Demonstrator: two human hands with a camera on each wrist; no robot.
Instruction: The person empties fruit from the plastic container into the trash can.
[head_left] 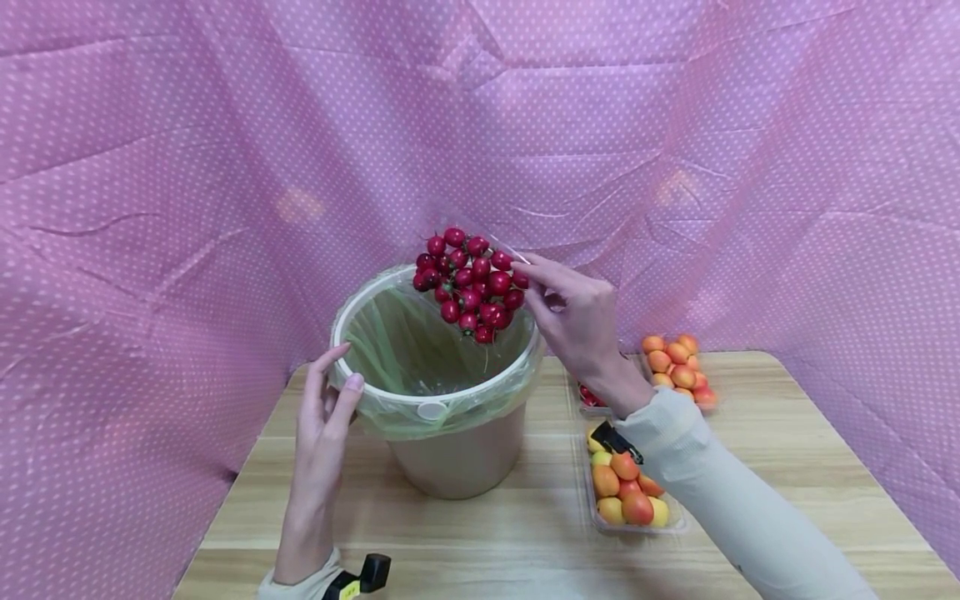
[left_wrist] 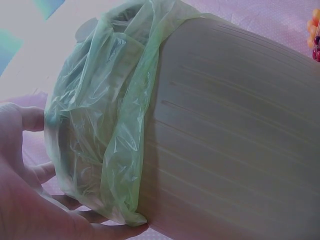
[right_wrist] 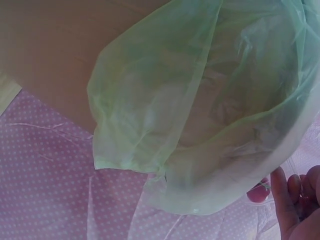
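At frame centre, a right hand [head_left: 577, 321] is pinching a clear tray of red cherry tomatoes [head_left: 471, 282], tilting it over a bin [head_left: 457, 454] lined with a green bag [head_left: 390, 342]. The left hand [head_left: 324, 408] is resting on the rim, fingers relaxed.

Deep red cherry tomatoes [head_left: 471, 283] above beige bin [head_left: 457, 458] lined with pale translucent green bag [head_left: 405, 350] under a white rim ring [head_left: 431, 407]; orange-and-yellow fruit [head_left: 626, 492] in clear trays [head_left: 592, 500]; light wood-grain table [head_left: 525, 542]; pink backdrop cloth [head_left: 187, 167] with small white dots.
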